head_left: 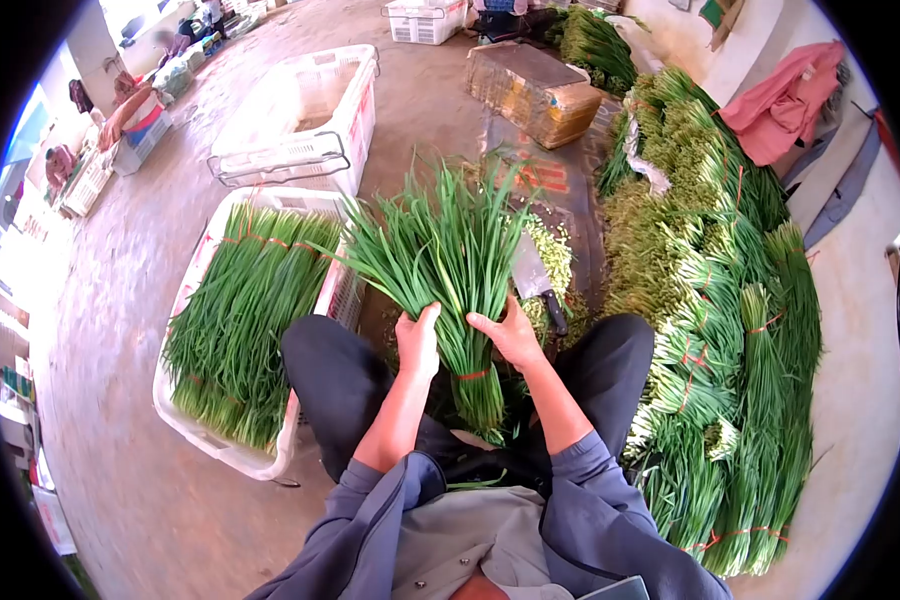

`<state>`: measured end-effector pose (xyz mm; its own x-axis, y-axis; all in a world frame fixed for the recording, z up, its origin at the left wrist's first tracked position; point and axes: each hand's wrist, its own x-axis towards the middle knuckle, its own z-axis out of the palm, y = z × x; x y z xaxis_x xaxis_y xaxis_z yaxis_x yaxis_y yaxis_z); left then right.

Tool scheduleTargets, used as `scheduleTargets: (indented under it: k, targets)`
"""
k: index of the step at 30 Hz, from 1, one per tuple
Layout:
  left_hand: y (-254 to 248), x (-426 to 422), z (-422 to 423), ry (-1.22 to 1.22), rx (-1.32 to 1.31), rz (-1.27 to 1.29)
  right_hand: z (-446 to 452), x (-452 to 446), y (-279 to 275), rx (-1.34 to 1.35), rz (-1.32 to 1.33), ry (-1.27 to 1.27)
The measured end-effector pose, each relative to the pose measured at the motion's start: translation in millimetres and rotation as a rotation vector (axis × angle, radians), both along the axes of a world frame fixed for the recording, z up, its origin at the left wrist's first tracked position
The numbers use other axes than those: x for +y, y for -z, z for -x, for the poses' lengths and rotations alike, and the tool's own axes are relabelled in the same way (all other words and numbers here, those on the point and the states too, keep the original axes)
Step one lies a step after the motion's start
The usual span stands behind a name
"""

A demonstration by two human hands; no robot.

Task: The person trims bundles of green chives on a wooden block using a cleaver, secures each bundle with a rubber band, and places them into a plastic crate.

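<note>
A bunch of garlic chives (pixel 450 260) stands between my knees, its leaf tips fanned out away from me. A red band (pixel 472 375) ties it near the stem end. My left hand (pixel 417 340) is closed on the left side of the leaves, above the band. On the right side, my right hand (pixel 510 334) grips the same bunch, thumb laid across the leaves. A cleaver (pixel 538 284) with a dark handle lies just beyond my right hand, on a heap of pale cut stem ends (pixel 552 245).
At left, a white plastic crate (pixel 175 385) holds banded chives. Behind it stands another white crate (pixel 362 125) with a wire handle. A long pile of chive bundles (pixel 685 250) lines the right wall. A taped cardboard box (pixel 530 90) sits ahead. Other people are far left.
</note>
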<state>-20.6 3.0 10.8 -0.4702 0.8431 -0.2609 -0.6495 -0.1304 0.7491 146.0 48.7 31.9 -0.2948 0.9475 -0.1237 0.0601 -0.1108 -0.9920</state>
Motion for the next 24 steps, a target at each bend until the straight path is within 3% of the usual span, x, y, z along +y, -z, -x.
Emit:
scheduleTargets:
  k: [2, 4, 8, 10, 12, 21, 24]
  targets:
    - [-4.4, -1.3, -0.9, -0.043, 0.115, 0.01, -3.2, 1.5, 2.1, -0.613, -0.319, 0.143]
    - [-3.2, -1.4, 0.4, -0.05, 0.125, 0.043, -0.5, -13.2, -50.4, -0.574, -0.303, 0.162]
    - [1.9, 1.6, -0.3, -0.04, 0.219, 0.068, 24.5, -29.5, -73.0, -0.323, -0.367, 0.028]
    - [-3.7, 0.7, -3.5, -0.055, 0.147, 0.034, 33.9, -17.9, -45.0, -0.36, -0.482, -0.044]
    - [-7.5, -0.3, -4.3, -0.031, 0.109, 0.005, 34.6, -7.2, -28.2, -0.572, -0.721, -0.005]
    - [-2.7, -2.1, -10.2, 0.003, 0.095, 0.019, 31.9, -6.4, -33.5, -0.712, -0.582, 0.054]
    - [0.0, -0.6, -10.8, -0.002, 0.095, 0.013, 26.3, 1.4, -28.4, -0.642, -0.538, 0.022]
